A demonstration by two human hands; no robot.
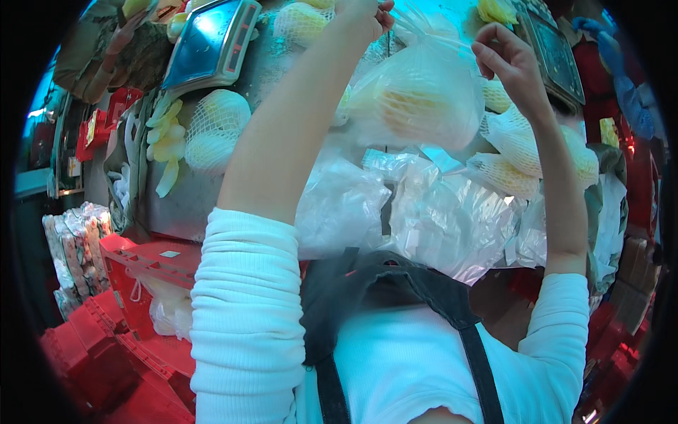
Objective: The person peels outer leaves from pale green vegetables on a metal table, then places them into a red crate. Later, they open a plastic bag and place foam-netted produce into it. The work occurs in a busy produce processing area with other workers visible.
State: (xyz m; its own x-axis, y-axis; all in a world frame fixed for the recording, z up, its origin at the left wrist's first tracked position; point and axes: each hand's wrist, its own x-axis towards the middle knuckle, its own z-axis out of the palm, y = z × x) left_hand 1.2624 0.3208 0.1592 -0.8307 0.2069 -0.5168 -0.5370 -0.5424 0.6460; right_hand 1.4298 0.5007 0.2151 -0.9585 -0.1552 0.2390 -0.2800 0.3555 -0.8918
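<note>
A translucent plastic bag [418,95] stands on the metal table, its neck drawn together at the top. Through its film show yellowish pieces in white foam netting. My left hand [365,18], partly cut off by the upper picture edge, has its fingers curled on the film at the bag's neck. To the right of the neck is my right hand [506,63], thumb and fingers bent; a stretched strand of film reaches its fingertips, but whether they grip it is unclear. More netted pale-yellow pieces [217,130] lie left of my left forearm, others [511,140] beside the bag.
Crumpled clear bags [450,217] cover the near table edge. One scale [206,42] stands at upper left, another [553,53] at upper right. Red crates [153,259] are at lower left. A co-worker's bare hand [123,37] and another's blue-gloved hand [612,50] show at the sides.
</note>
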